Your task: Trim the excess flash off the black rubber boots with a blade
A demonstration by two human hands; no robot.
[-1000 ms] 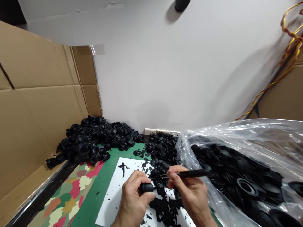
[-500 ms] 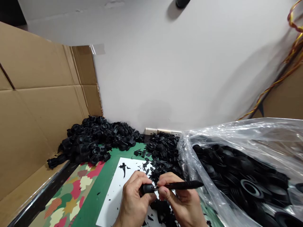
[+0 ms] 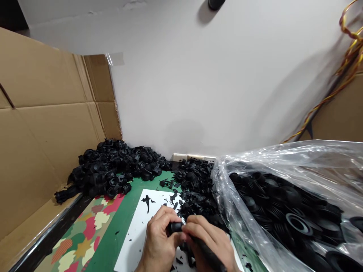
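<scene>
My left hand [image 3: 159, 241] is closed around a small black rubber part [image 3: 176, 226], held over a white sheet [image 3: 136, 234] at the bottom centre. My right hand [image 3: 207, 241] grips a slim black tool [image 3: 208, 255] whose tip end meets the part; the handle slants down toward the bottom edge. The two hands touch each other at the part. Black rubber trimmings [image 3: 195, 196] lie heaped just beyond the hands on the sheet and the green mat [image 3: 119, 219].
A pile of black ribbed rubber parts [image 3: 113, 170] lies at the back left against a cardboard wall [image 3: 42, 132]. A clear plastic bag [image 3: 283, 181] full of similar black parts fills the right. A white wall [image 3: 198, 83] stands behind, with twisted wires [image 3: 334, 87] at the far right.
My right hand has moved left against my left hand and swung the tool from lying level, pointing right, to slanting down toward me. My left hand has kept hold of the part.
</scene>
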